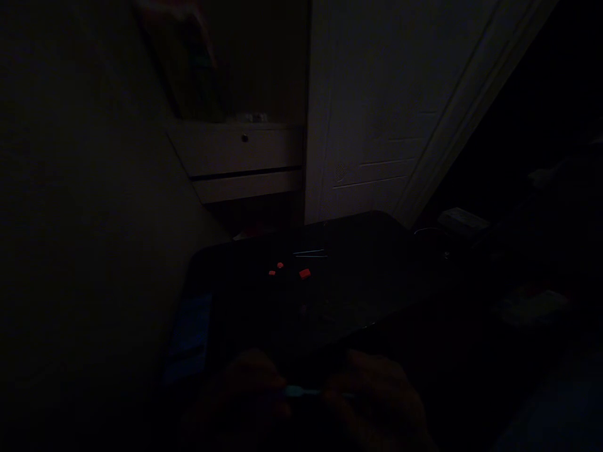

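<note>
Your left hand (254,380) and right hand (379,392) appear to pinch the pale-blue stick (295,391) between them, nearer you than the red block (305,274) on the table (358,270), so the step looks like two-handed handling, calling next for steady fingertips.

One left hand (252,380), one right hand (381,395): two in all. One slim pale-blue tool (294,391). Two small red pieces (272,273) (280,265), one larger red piece (304,274). One pair of tweezers (311,256). One dark tabletop (362,263). One blue rectangle (191,329). One white door (372,107). One round knob (244,137). One pale box (464,220).
</note>
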The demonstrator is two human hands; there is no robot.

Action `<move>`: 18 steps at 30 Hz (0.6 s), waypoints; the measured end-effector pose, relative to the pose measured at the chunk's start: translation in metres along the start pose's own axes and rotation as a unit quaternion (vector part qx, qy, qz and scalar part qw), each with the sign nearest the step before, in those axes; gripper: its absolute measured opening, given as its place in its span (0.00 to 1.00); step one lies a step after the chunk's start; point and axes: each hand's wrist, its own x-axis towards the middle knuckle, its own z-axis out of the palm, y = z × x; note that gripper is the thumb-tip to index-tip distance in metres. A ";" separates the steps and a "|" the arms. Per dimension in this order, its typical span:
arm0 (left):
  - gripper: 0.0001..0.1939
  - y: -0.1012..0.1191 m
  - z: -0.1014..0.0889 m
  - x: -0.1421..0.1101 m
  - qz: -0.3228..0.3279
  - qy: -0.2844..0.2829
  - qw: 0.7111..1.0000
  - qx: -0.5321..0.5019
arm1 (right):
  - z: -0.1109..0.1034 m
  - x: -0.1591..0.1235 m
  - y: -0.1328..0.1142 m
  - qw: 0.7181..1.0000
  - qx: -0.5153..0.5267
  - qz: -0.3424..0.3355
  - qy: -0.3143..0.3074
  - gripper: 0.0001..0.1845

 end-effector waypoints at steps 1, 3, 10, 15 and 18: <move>0.07 -0.002 0.001 0.001 0.006 -0.007 1.000 -0.010 | 0.001 0.004 -0.003 1.000 -0.001 -0.005 0.006 0.01; 0.10 -0.004 0.004 0.003 0.015 -0.025 0.999 -0.034 | 0.002 0.010 -0.008 0.999 -0.009 -0.017 0.035 0.04; 0.07 -0.002 0.007 0.008 0.038 -0.076 0.993 -0.087 | 0.001 0.000 0.001 1.000 0.014 -0.021 -0.015 0.01; 0.08 -0.004 0.007 0.010 0.050 -0.092 0.989 -0.100 | -0.002 -0.014 0.013 0.999 0.034 -0.005 -0.037 0.08; 0.12 -0.006 0.005 0.010 0.050 -0.076 0.991 -0.096 | -0.004 -0.012 0.012 0.999 0.025 -0.005 -0.035 0.07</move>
